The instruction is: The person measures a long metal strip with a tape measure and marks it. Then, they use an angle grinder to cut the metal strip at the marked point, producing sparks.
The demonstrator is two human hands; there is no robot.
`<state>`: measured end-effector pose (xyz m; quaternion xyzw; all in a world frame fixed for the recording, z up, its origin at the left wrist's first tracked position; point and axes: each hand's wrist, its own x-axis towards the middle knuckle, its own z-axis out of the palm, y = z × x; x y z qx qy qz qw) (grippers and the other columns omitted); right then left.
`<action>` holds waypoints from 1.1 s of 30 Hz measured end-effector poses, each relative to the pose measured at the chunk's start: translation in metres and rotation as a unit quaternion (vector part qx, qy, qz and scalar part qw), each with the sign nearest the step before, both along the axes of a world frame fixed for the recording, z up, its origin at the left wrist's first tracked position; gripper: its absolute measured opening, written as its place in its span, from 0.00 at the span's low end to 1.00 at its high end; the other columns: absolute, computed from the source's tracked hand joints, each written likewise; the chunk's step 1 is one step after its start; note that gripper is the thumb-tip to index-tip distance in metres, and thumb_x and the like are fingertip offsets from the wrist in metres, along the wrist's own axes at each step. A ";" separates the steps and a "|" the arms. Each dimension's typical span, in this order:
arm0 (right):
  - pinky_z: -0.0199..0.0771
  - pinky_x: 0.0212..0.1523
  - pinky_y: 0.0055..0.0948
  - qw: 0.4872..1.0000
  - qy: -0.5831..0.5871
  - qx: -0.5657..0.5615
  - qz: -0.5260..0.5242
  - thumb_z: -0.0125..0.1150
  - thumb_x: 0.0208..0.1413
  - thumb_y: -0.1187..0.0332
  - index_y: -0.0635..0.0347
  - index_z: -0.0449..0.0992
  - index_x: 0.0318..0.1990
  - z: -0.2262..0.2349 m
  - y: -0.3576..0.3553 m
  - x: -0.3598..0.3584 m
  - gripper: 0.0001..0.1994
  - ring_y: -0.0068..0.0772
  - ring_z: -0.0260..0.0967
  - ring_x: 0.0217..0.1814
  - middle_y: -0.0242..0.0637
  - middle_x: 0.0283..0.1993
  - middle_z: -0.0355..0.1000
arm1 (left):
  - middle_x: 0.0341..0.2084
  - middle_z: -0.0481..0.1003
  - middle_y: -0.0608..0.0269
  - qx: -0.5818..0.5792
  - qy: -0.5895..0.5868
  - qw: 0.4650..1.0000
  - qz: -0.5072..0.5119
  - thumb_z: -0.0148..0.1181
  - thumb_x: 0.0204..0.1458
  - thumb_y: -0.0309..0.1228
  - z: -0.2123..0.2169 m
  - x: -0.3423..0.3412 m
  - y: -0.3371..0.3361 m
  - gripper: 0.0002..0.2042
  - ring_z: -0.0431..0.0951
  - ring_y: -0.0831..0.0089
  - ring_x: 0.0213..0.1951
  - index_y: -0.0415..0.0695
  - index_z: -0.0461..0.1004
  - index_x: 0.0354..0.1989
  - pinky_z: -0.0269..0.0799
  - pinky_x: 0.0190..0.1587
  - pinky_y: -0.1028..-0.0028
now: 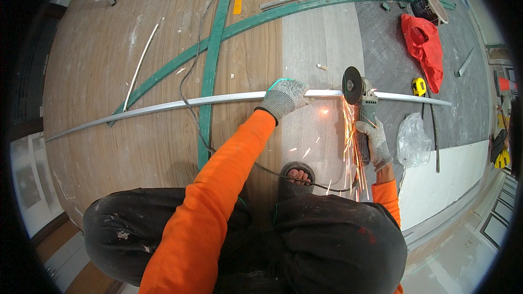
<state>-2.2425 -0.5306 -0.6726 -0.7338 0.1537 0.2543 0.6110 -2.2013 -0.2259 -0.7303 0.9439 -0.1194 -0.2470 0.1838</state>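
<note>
My left hand (284, 98), in a grey knit glove, is closed around a long thin silvery metal strip (218, 99) that runs across the floor from left to right. To its right, my gloved right hand (377, 142) grips an angle grinder (368, 110) by its body. The grinder's dark disc (353, 85) stands upright against the strip. Orange sparks (350, 147) stream from the contact down toward my right forearm and my sandalled foot (297, 175). A black power cord (261, 168) trails from the grinder's rear to the left and passes over the strip.
Two green metal bars (217, 49) cross beyond the strip, one reaching under it. On the right lie a red bag (424, 49), a bucket (429, 8), a yellow tape measure (419, 86), a clear plastic bag (414, 140) and a white board (447, 179).
</note>
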 end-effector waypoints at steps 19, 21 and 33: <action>0.79 0.44 0.29 1.000 0.015 0.012 0.011 0.68 0.54 0.67 0.64 0.73 0.53 -0.002 -0.003 0.003 0.21 0.24 0.73 0.36 0.33 0.40 0.73 | 0.46 0.82 0.52 0.011 0.087 0.996 0.006 0.57 0.62 0.53 0.030 0.006 -0.005 0.23 0.81 0.56 0.51 0.47 0.79 0.51 0.77 0.57 0.56; 0.78 0.43 0.28 1.000 0.010 0.013 0.003 0.68 0.54 0.67 0.65 0.73 0.52 0.001 0.001 0.003 0.20 0.24 0.73 0.37 0.33 0.39 0.73 | 0.46 0.82 0.52 0.009 0.085 0.996 0.010 0.57 0.62 0.53 0.028 0.006 -0.005 0.23 0.82 0.57 0.51 0.47 0.79 0.50 0.77 0.57 0.56; 0.80 0.33 0.28 0.999 -0.002 0.049 -0.009 0.68 0.54 0.68 0.64 0.72 0.49 -0.001 0.001 0.000 0.18 0.27 0.75 0.31 0.37 0.36 0.75 | 0.46 0.81 0.51 0.021 0.079 0.997 -0.010 0.56 0.62 0.54 0.026 0.007 -0.005 0.24 0.81 0.57 0.51 0.46 0.79 0.51 0.77 0.58 0.56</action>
